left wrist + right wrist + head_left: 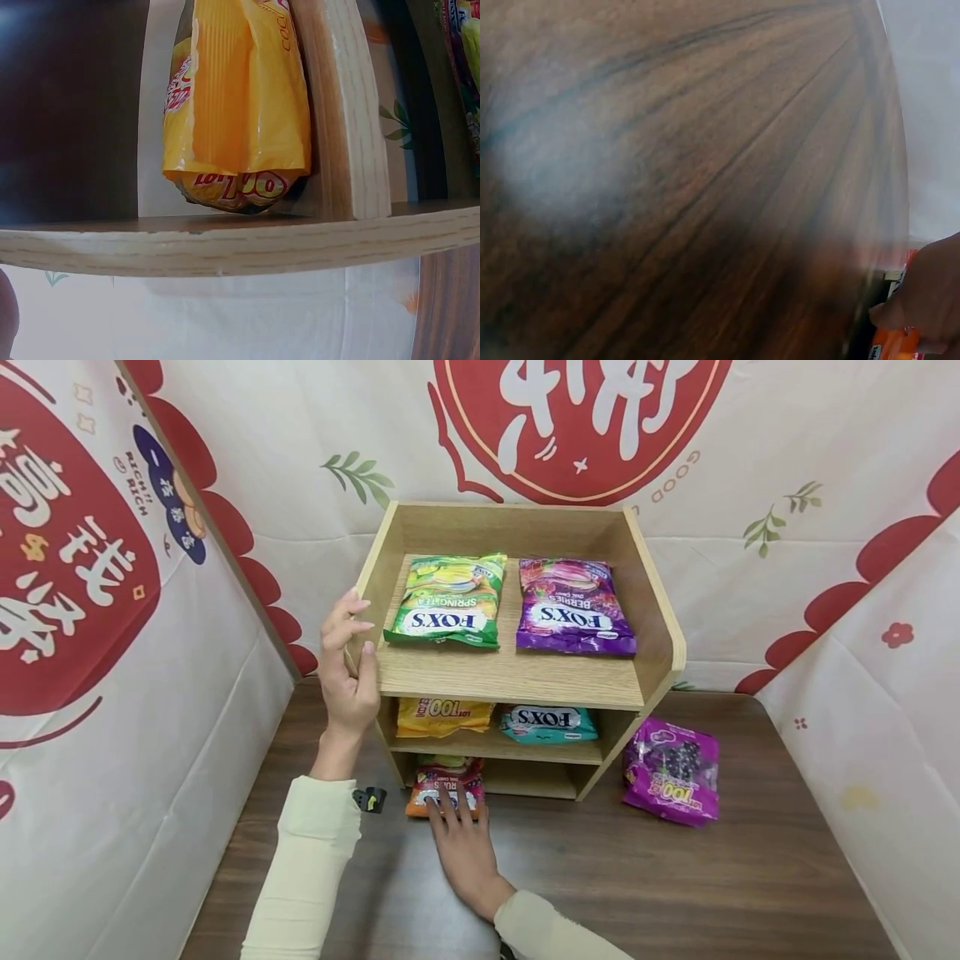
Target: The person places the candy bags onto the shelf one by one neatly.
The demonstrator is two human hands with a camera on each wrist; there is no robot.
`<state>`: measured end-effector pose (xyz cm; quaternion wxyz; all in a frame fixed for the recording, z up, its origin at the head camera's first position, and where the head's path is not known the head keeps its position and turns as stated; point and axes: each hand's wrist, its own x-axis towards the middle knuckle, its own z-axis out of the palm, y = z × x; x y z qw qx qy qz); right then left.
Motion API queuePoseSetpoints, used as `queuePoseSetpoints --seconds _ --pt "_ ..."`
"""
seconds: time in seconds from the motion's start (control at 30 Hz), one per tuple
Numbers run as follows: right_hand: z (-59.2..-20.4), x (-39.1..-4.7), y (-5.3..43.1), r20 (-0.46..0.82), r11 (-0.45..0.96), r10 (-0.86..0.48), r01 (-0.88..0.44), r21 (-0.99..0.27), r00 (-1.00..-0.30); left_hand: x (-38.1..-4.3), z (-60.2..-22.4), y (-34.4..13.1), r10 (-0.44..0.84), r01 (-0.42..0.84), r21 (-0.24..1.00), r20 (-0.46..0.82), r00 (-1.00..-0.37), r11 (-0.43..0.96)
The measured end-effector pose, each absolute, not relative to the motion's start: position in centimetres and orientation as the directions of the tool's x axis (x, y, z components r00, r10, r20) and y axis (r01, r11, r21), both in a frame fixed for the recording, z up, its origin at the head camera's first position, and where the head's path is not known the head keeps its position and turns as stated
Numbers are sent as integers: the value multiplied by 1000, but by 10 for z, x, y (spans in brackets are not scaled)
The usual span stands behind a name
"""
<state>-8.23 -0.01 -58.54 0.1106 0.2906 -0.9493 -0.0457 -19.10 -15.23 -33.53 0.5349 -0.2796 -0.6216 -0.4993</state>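
A small three-tier wooden shelf [510,681] stands on the table, its left side panel gripped by my left hand [350,672], with the fingertips bent over the panel's edge. Down at the bottom tier, my right hand [465,852] lies with its fingers spread and straight on a red and orange candy bag [448,777]. That bag sits partly inside the tier, its orange end sticking out at the front. In the right wrist view the hand [922,296] and the bag's orange end [892,343] show only at the lower right corner.
On the top tier lie a green candy bag [448,602] and a purple candy bag [573,606]. The middle tier holds a yellow bag [442,717] and a teal bag [549,724]. A magenta bag [671,772] lies right of the shelf. Printed cloth walls [285,460] enclose the table.
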Motion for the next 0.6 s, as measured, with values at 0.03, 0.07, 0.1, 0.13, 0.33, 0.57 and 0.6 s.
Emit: queuePoseSetpoints --seconds 0.03,0.07,0.1,0.13,0.33,0.57,0.6 --pt "-586 -84 0 180 824 -566 -546 151 -805 -191 -336 -152 -186 882 322 944 -272 345" --pt "-587 -85 1 181 822 -569 -549 152 -802 -191 -335 -152 -184 881 321 945 -272 347" --pt "-588 -86 2 186 820 -572 -552 151 -799 -191 -336 -152 -184 880 321 945 -272 349" --pt "-588 -87 2 195 819 -574 -555 148 -795 -191 -336 -152 -184 880 322 945 -272 349" --pt "-593 -94 1 266 817 -571 -570 90 -777 -193 -338 -154 -188 879 326 943 -276 348" --pt "-594 -99 -6 259 829 -544 -559 20 -798 -193 -337 -153 -190 885 321 944 -269 339" --pt "-593 -100 -7 256 829 -544 -558 19 -799 -193 -337 -153 -189 885 321 944 -270 338"
